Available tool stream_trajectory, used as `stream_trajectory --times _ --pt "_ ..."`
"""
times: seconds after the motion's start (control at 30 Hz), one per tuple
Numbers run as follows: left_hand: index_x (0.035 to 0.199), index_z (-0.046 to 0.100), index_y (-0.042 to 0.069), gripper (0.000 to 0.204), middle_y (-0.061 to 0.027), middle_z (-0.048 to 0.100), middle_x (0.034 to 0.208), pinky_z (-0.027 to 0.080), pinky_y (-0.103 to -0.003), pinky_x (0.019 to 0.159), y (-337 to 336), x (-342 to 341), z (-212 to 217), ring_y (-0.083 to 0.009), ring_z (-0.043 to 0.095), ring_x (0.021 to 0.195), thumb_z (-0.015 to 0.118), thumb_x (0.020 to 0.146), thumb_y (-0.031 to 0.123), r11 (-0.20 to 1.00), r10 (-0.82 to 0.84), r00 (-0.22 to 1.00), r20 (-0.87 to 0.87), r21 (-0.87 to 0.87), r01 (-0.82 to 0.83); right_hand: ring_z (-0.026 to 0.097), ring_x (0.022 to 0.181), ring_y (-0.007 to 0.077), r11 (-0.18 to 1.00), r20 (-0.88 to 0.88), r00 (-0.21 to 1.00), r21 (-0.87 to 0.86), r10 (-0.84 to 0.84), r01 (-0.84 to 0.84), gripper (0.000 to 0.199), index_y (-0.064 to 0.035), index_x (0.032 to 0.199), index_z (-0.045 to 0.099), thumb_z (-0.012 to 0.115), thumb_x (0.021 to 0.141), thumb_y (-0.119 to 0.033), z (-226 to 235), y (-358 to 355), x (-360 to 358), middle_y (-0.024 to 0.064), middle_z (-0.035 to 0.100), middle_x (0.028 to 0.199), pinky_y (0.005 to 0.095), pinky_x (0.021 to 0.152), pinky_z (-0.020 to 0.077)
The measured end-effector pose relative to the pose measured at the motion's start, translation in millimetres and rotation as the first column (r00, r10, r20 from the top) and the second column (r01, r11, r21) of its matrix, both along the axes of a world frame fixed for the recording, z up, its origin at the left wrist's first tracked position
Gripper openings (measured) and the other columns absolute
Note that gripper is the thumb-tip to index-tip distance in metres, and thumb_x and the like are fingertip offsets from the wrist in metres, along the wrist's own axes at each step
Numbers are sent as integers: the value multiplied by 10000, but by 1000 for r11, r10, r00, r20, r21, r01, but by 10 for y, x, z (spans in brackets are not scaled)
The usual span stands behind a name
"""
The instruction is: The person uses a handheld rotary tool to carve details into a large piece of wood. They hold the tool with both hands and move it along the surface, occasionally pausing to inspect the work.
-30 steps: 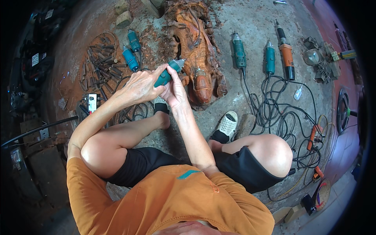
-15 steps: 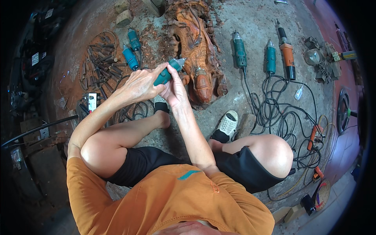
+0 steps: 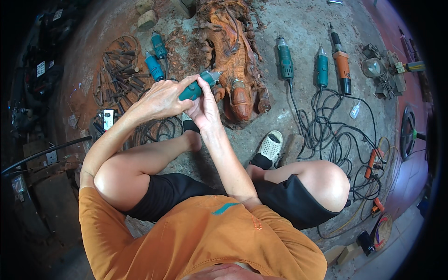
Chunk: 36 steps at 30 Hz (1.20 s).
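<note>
A teal die grinder (image 3: 190,92) is held slantwise in front of me, its tapered metal nose pointing up and right. Around its rear body my left hand (image 3: 161,99) is closed. My right hand (image 3: 206,109) grips it from below and the right, thumb and fingers pressed on its sides near the front. Just beyond the nose lies a long carved wooden sculpture (image 3: 238,70), reddish brown with a rounded near end. Whether the nose touches the wood I cannot tell. The grinder's cord is mostly hidden by my left hand.
Left are a round tray of carving bits (image 3: 119,77) and two teal grinders (image 3: 155,67). Right lie a green grinder (image 3: 285,60), another green grinder (image 3: 322,70), an orange grinder (image 3: 343,65), tangled black cords (image 3: 326,119) and a small bottle (image 3: 355,111). Wood chips litter the floor.
The grinder and both hands have shifted very slightly, with the rear of the grinder a little farther left. Both hands keep their hold. Nothing else has visibly moved.
</note>
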<state>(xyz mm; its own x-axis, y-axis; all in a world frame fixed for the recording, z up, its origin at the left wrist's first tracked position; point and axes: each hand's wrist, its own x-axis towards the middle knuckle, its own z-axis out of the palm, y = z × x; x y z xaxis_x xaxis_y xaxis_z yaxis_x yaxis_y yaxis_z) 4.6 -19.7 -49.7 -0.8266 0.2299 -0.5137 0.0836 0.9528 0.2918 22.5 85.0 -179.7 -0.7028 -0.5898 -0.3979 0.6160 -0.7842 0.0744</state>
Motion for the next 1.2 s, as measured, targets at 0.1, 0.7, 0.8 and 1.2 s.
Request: stream_trajectory --times 0.1,0.7,0.8,1.2 --pt "1421 415 43 757 -270 669 906 513 -448 762 -9 0 15 -406 667 809 620 730 278 1000 -3 1000 3 21 3 662 932 216 1000 13 1000 19 -7 7 362 -123 1114 595 681 886 -391 10 -13 16 54 679 1040 414 801 548" --pt "1415 424 32 760 -285 662 999 519 -443 789 -78 53 -36 -409 671 850 640 720 251 998 -33 999 17 56 32 643 1013 209 1000 -13 1000 7 3 -3 375 -141 1159 561 647 908 -406 16 10 130 59 653 1122 436 871 526" --pt "1420 420 36 767 -283 662 1010 520 -440 793 -77 57 -27 -407 673 858 644 717 245 997 -38 999 19 71 37 647 1005 206 1000 -17 1000 13 4 -4 377 -141 1158 562 652 905 -405 7 11 137 56 656 1116 432 871 527" --pt "1411 421 29 758 -283 661 950 508 -441 765 -94 85 -54 -406 666 832 646 721 250 996 -39 997 69 87 33 655 959 192 998 43 999 56 -30 28 359 -138 1139 563 656 902 -392 69 4 208 40 658 1071 398 831 542"
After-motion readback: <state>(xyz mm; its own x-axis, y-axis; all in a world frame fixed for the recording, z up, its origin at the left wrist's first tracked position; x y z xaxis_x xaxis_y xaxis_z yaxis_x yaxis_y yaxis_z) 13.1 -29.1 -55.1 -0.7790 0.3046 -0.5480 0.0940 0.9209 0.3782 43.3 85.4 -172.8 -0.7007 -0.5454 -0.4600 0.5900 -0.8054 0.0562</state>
